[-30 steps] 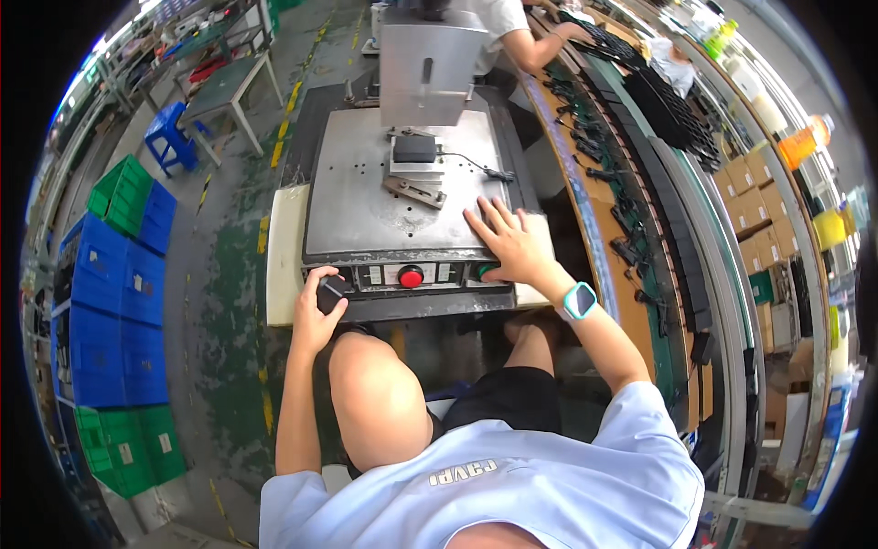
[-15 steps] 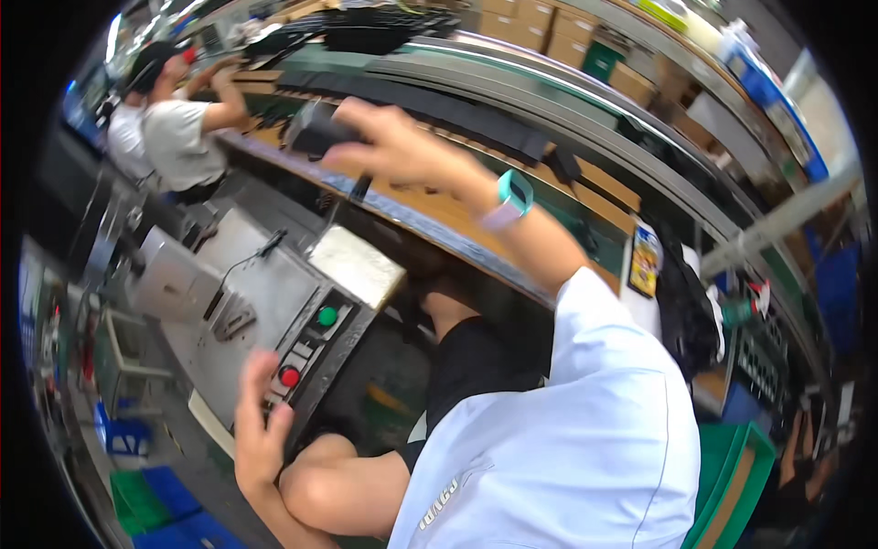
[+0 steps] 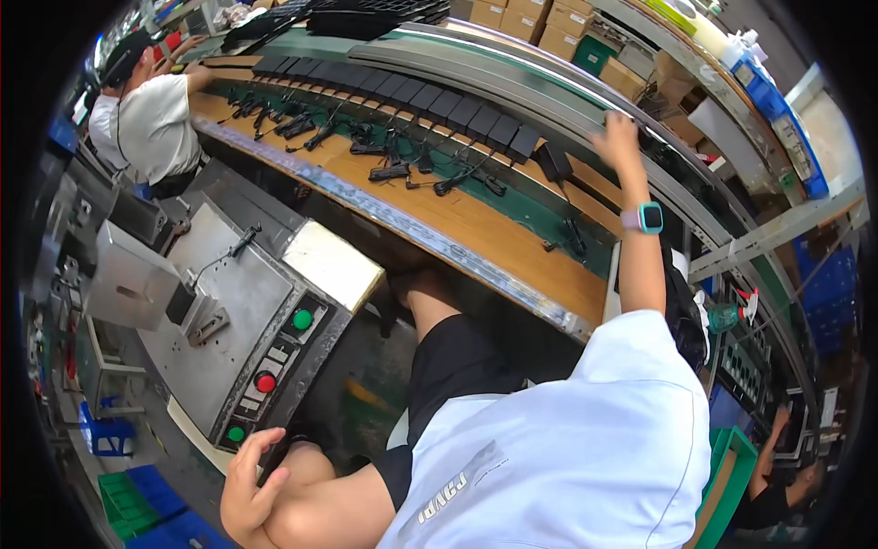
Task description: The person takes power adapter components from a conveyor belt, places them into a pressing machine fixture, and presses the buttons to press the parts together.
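Note:
My right hand (image 3: 617, 142), with a teal-cased smartwatch on the wrist, reaches far right over the metal rail of the conveyor. Its fingers are small and partly turned away, so what they hold, if anything, cannot be made out. Below and left of it is a black power adapter (image 3: 551, 163), standing apart at the end of a long row of black adapters (image 3: 445, 106). Their bundled cords (image 3: 389, 171) lie on the wooden bench (image 3: 366, 203). Down by my knee, my left hand (image 3: 245, 489) is open and empty, fingers apart, close to the machine's green button (image 3: 236, 433).
To my left stands a metal machine table (image 3: 183, 343) with a red button (image 3: 264, 382) and a small fixture (image 3: 206, 325). A white block (image 3: 331, 265) sits on its corner. A co-worker (image 3: 151, 119) works at the far left. Black trays (image 3: 375, 16) are stacked behind.
My right hand has swung from above the adapter row to the far right; the blurred dark block by its fingers no longer shows there. My left hand has lowered slightly. The view has shifted.

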`<act>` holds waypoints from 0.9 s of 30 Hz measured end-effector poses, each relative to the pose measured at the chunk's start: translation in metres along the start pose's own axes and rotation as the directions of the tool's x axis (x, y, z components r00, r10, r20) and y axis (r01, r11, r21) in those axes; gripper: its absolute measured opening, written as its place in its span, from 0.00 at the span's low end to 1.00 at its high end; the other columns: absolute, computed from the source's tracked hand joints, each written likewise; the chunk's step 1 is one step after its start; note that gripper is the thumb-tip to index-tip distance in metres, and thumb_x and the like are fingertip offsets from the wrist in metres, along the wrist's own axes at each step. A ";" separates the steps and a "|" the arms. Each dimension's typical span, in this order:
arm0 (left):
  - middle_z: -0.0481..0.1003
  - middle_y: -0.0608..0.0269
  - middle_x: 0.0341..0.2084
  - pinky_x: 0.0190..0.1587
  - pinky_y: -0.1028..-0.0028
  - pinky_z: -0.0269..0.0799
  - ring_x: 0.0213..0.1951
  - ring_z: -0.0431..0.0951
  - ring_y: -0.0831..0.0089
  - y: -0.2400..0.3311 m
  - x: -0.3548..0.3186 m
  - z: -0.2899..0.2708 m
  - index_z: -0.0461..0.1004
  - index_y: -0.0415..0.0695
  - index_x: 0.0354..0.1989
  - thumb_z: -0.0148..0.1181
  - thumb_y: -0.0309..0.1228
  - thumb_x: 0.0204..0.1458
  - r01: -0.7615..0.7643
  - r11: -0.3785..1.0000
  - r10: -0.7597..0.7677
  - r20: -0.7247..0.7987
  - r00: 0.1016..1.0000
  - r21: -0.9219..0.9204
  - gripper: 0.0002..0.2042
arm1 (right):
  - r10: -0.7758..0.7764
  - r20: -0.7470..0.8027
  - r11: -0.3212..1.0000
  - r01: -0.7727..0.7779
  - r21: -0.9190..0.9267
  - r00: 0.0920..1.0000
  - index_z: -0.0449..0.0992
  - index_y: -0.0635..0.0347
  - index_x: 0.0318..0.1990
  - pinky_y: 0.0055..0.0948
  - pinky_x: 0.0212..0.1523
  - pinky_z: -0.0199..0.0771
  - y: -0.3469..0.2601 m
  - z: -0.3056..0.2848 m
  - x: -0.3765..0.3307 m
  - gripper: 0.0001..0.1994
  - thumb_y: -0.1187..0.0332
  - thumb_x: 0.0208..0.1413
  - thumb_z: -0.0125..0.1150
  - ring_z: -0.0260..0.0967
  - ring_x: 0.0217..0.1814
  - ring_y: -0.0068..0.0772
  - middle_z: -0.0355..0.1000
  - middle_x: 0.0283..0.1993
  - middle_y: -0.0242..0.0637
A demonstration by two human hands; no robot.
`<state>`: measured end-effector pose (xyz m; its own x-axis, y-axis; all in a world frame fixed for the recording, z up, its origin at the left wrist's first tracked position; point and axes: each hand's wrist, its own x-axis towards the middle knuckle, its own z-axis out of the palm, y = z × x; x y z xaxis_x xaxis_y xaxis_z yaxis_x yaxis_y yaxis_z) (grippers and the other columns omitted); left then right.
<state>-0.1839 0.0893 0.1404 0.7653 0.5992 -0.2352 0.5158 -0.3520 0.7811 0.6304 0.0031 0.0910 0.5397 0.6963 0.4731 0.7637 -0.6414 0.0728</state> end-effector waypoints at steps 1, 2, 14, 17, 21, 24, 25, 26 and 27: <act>0.75 0.46 0.55 0.60 0.64 0.68 0.57 0.76 0.53 -0.004 -0.004 0.001 0.71 0.32 0.59 0.63 0.32 0.53 0.013 1.000 -0.014 -0.022 1.000 -0.009 0.26 | 0.009 0.209 0.984 -0.047 0.174 0.978 0.64 0.61 0.68 0.60 0.70 0.60 -0.053 -0.020 -0.019 0.47 0.43 0.46 0.76 0.55 0.71 0.75 0.59 0.68 0.66; 0.76 0.46 0.55 0.61 0.64 0.68 0.57 0.76 0.54 -0.006 -0.011 0.001 0.71 0.32 0.59 0.62 0.34 0.53 0.035 0.999 -0.036 -0.055 0.998 -0.014 0.26 | -0.082 0.297 0.971 0.010 0.238 0.951 0.61 0.58 0.71 0.54 0.70 0.63 -0.092 -0.004 -0.031 0.51 0.43 0.41 0.79 0.60 0.70 0.68 0.56 0.70 0.64; 0.78 0.64 0.46 0.59 0.72 0.68 0.53 0.76 0.75 -0.157 0.049 -0.053 0.75 0.39 0.51 0.59 0.28 0.63 -0.165 0.927 -0.130 -0.701 0.701 -0.336 0.11 | -0.176 -0.035 0.722 0.153 0.675 0.984 0.61 0.63 0.69 0.24 0.41 0.74 -0.163 -0.160 -0.056 0.30 0.79 0.56 0.56 0.73 0.37 0.28 0.74 0.43 0.39; 0.78 0.63 0.47 0.59 0.72 0.68 0.53 0.76 0.74 -0.100 0.071 -0.054 0.74 0.38 0.51 0.59 0.28 0.63 -0.250 0.894 -0.076 -0.675 0.734 -0.372 0.11 | -0.286 -0.338 0.582 0.443 0.682 0.896 0.62 0.65 0.66 0.22 0.45 0.73 -0.267 -0.204 -0.076 0.33 0.84 0.48 0.56 0.72 0.43 0.27 0.72 0.46 0.39; 0.74 0.62 0.55 0.62 0.66 0.68 0.59 0.73 0.71 -0.009 0.084 -0.045 0.72 0.42 0.58 0.65 0.29 0.57 -0.490 0.844 0.296 -0.569 0.767 -0.221 0.21 | -0.589 -0.346 0.211 0.553 0.806 0.730 0.66 0.63 0.60 0.34 0.54 0.73 -0.378 -0.213 -0.100 0.32 0.84 0.41 0.60 0.75 0.52 0.45 0.72 0.52 0.48; 0.69 0.60 0.60 0.60 0.63 0.71 0.61 0.71 0.66 0.032 0.089 -0.035 0.66 0.45 0.68 0.74 0.31 0.47 -0.634 0.769 0.549 -0.592 0.589 0.083 0.38 | -0.766 -0.433 -0.080 0.599 0.797 0.475 0.70 0.65 0.58 0.37 0.55 0.73 -0.445 -0.229 -0.121 0.31 0.84 0.39 0.61 0.73 0.55 0.54 0.70 0.54 0.51; 0.71 0.58 0.58 0.58 0.63 0.73 0.60 0.73 0.64 0.039 0.088 -0.032 0.69 0.43 0.65 0.77 0.33 0.44 -0.626 0.764 0.564 -0.629 0.535 0.153 0.37 | -0.789 -0.466 -0.142 0.620 0.771 0.399 0.70 0.66 0.57 0.38 0.55 0.73 -0.459 -0.232 -0.128 0.31 0.84 0.39 0.62 0.72 0.56 0.56 0.70 0.55 0.51; 0.72 0.57 0.57 0.57 0.63 0.73 0.58 0.74 0.63 0.038 0.083 -0.033 0.71 0.43 0.63 0.77 0.34 0.43 -0.595 0.759 0.608 -0.615 0.503 0.264 0.35 | -0.793 -0.484 -0.190 0.605 0.773 0.369 0.70 0.67 0.59 0.39 0.54 0.74 -0.468 -0.230 -0.136 0.31 0.84 0.40 0.64 0.72 0.55 0.57 0.69 0.56 0.51; 0.73 0.56 0.56 0.57 0.64 0.73 0.57 0.75 0.62 0.037 0.079 -0.034 0.73 0.43 0.61 0.78 0.34 0.43 -0.561 0.741 0.653 -0.589 0.476 0.369 0.33 | -0.799 -0.444 -0.187 0.533 0.825 0.407 0.71 0.67 0.58 0.40 0.54 0.75 -0.472 -0.228 -0.146 0.31 0.83 0.41 0.66 0.73 0.55 0.57 0.71 0.55 0.51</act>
<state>-0.1177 0.1483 0.1701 0.4747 0.4786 0.7387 0.0947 -0.8622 0.4977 0.1105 0.1306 0.1875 -0.5477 0.6524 0.5239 0.4370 0.7570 -0.4858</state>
